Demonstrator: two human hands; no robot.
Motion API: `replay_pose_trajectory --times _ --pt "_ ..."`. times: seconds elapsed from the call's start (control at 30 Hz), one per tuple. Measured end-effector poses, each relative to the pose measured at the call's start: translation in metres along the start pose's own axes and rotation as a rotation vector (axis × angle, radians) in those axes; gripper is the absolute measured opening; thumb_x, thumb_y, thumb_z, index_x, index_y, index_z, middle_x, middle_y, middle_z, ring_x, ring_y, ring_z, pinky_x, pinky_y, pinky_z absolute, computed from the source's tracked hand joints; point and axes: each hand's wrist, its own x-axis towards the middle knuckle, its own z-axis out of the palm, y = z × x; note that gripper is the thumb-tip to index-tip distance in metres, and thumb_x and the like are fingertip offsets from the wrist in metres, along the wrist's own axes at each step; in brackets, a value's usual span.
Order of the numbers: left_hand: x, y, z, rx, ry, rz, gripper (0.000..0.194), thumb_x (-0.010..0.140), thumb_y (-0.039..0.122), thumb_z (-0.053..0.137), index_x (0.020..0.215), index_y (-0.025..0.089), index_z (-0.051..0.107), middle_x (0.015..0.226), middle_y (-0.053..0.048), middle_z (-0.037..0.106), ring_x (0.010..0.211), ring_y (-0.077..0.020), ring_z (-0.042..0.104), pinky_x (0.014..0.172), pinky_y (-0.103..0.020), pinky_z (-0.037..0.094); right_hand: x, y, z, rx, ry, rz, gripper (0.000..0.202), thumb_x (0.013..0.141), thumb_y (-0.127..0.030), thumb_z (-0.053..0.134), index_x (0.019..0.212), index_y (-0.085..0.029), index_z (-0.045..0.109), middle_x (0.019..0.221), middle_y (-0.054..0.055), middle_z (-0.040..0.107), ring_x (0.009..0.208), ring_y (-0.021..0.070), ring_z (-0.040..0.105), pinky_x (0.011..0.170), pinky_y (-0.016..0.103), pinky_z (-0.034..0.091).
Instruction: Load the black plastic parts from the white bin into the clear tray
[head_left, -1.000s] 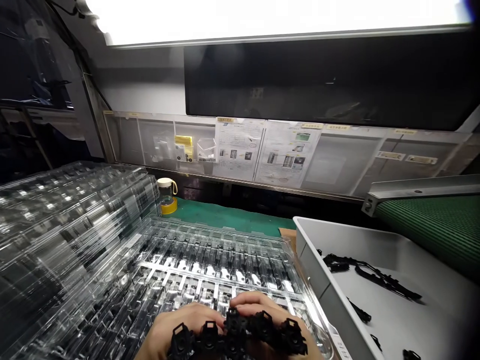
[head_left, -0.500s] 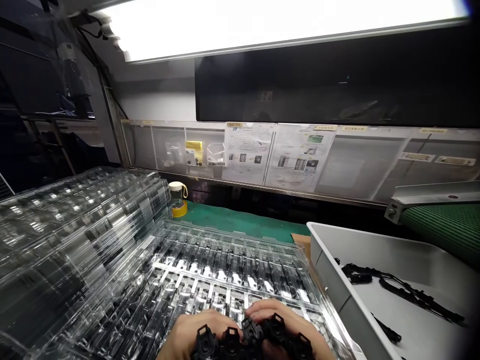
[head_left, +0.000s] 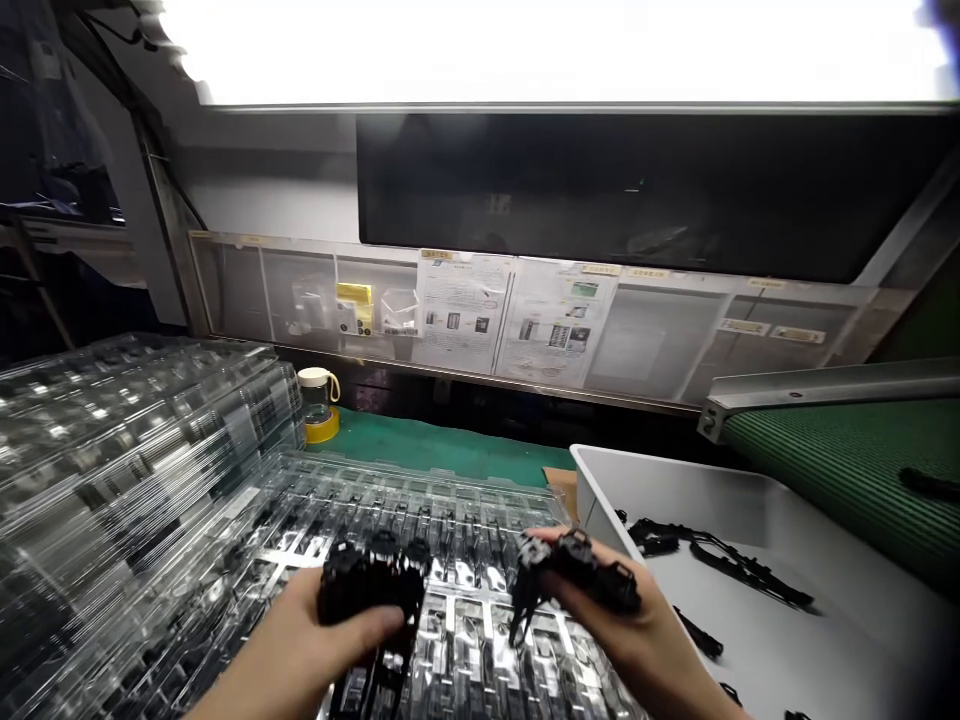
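1. While both hands hover low over the clear plastic tray (head_left: 450, 520), each one holds its own cluster of black plastic parts, and the two clusters are apart with a gap between them.
2. The left hand (head_left: 300, 650) is closed around the left cluster of black parts (head_left: 371, 580), thumb across the front, fingers hidden behind; a strip of parts hangs down from it towards the tray.
3. The right hand (head_left: 637, 640) pinches the right cluster of black parts (head_left: 574, 570) between fingers and thumb, one thin leg of the cluster pointing down at the tray.
4. That tray lies on the worktop straight ahead, its rows of narrow pockets holding dark pieces.
5. A tall stack of clear trays (head_left: 127, 450) stands to the left, touching the flat tray's left edge.
6. A grey bin (head_left: 750, 500) sits just right of the tray, with loose black strips (head_left: 720, 560) and small black scraps lying on its floor.
7. A green ribbed conveyor belt (head_left: 840, 460) runs behind the bin at the right, and one dark piece lies on it.
8. A green mat (head_left: 450, 445) covers the worktop behind the tray, where a small jar with a white lid (head_left: 316, 395) stands on a yellow tape roll.
9. Printed instruction sheets (head_left: 517, 315) and a yellow note (head_left: 352, 305) hang behind clear sleeves on the back panel; their writing is too small to read.
10. Small yellow labels run along the top of that panel, also unreadable.
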Motion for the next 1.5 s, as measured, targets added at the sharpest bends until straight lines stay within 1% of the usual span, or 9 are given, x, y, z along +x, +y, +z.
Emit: replay_pose_trajectory --times 0.1,0.23,0.33,0.57,0.8,0.9,1.1,1.33,1.5 --pt "0.014 0.019 0.0 0.072 -0.084 0.194 0.017 0.066 0.032 0.053 0.074 0.016 0.051 0.071 -0.004 0.06 0.067 -0.0184 0.054 0.057 -0.025 0.04 0.022 0.014 -0.022 -0.063 0.04 -0.159 0.014 0.068 -0.018 0.052 0.082 -0.021 0.055 0.085 0.004 0.056 0.085 0.02 0.049 0.075 0.03 0.039" --pt "0.048 0.029 0.012 0.4 -0.31 0.928 0.017 0.073 0.022 0.043 0.079 0.023 0.059 0.103 -0.004 0.052 0.1 -0.0185 0.04 0.085 -0.029 0.029 0.046 0.032 -0.029 -0.32 -0.121 -0.473 0.015 0.07 -0.011 0.046 0.078 -0.02 0.056 0.092 0.007 0.052 0.095 0.0201 0.042 0.083 0.032 0.032" --pt "0.078 0.024 0.031 0.628 -0.369 1.146 0.022 0.071 0.017 0.046 0.082 0.031 0.059 0.111 0.0 0.048 0.111 -0.0198 0.026 0.093 -0.038 0.012 0.054 0.047 -0.023 -0.551 -0.27 -0.541 0.015 0.07 -0.016 0.047 0.078 -0.021 0.059 0.095 0.008 0.052 0.099 0.0219 0.037 0.083 0.035 0.03" --pt "0.122 0.0 0.06 0.613 -0.582 1.099 0.037 0.066 0.004 0.043 0.091 0.028 0.055 0.116 -0.001 0.044 0.112 -0.0154 0.028 0.092 -0.031 0.024 0.052 0.069 -0.02 -0.678 -0.516 -0.451 0.029 0.064 -0.015 0.05 0.088 -0.027 0.057 0.099 0.005 0.051 0.1 0.0225 0.037 0.081 0.037 0.031" --pt "0.12 -0.005 0.04 0.776 -0.696 0.92 0.052 0.054 0.044 0.06 0.103 0.036 0.044 0.13 0.002 0.019 0.117 -0.0296 0.008 0.093 -0.052 0.005 0.039 0.069 -0.031 -0.687 -0.595 -0.298 0.046 0.062 -0.038 0.053 0.106 -0.028 0.045 0.121 0.006 0.032 0.111 0.0292 0.022 0.087 0.048 0.023" --pt "0.118 -0.008 0.035 0.882 -0.644 0.862 0.043 0.058 0.036 0.056 0.1 0.037 0.045 0.132 0.006 0.009 0.118 -0.0281 0.002 0.093 -0.05 0.013 0.036 0.075 -0.033 -0.774 -0.597 -0.299 0.043 0.066 -0.038 0.05 0.107 -0.029 0.042 0.124 0.006 0.026 0.113 0.028 0.02 0.088 0.047 0.024" --pt "0.118 -0.019 0.029 0.868 -0.546 0.913 0.018 0.072 0.033 0.042 0.087 0.037 0.049 0.124 0.009 0.027 0.117 -0.0181 0.015 0.095 -0.038 0.023 0.038 0.08 -0.036 -0.827 -0.545 -0.361 0.029 0.074 -0.03 0.042 0.103 -0.03 0.045 0.117 0.005 0.034 0.111 0.0225 0.025 0.087 0.038 0.031" --pt "0.124 -0.02 0.027 0.929 -0.602 0.807 0.041 0.059 0.053 0.049 0.098 0.039 0.043 0.13 0.007 0.019 0.118 -0.0243 0.008 0.095 -0.05 0.011 0.035 0.088 -0.027 -0.82 -0.41 -0.277 0.011 0.07 -0.029 0.047 0.076 -0.021 0.05 0.104 0.007 0.045 0.096 0.0212 0.042 0.076 0.035 0.039" --pt "0.129 -0.028 0.029 0.877 -0.49 0.805 0.046 0.067 0.053 0.038 0.11 0.042 0.027 0.128 0.008 0.023 0.118 -0.0186 0.012 0.097 -0.046 0.009 0.03 0.087 -0.025 -0.784 -0.368 -0.197 0.016 0.068 -0.034 0.049 0.078 -0.02 0.048 0.107 0.007 0.042 0.099 0.0212 0.039 0.079 0.035 0.037"
